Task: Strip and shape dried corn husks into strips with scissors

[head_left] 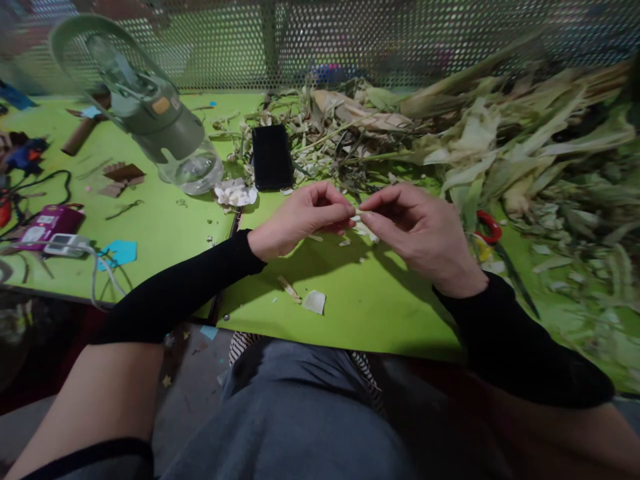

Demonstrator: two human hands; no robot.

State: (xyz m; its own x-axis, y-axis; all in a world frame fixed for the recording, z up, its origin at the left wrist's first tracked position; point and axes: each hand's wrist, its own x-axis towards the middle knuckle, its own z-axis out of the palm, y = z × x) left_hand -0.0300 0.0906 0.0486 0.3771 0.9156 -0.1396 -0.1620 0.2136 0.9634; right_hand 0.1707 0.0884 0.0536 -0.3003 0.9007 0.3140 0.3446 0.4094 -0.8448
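Observation:
Over the green table (390,320), my left hand (305,217) and my right hand (425,230) meet almost fingertip to fingertip. Between them is a small pale strip of corn husk (357,213), pinched at one end by each thumb and forefinger. Most of the strip is hidden by the fingers. Just beneath lie bits of pale husk, and a whitish scrap (315,302) rests nearer the table's front edge. To the right of my right hand is a red-handled tool (490,227), partly covered by husks, its dark blade pointing toward me.
Dry corn husks (480,133) are heaped along the back and right. A black phone (273,157) lies beside a tall green bottle (170,127) and crumpled white paper (236,193). Leftward are a purple box (50,227), cables and blue paper (119,253). Perforated mesh (350,47) stands behind.

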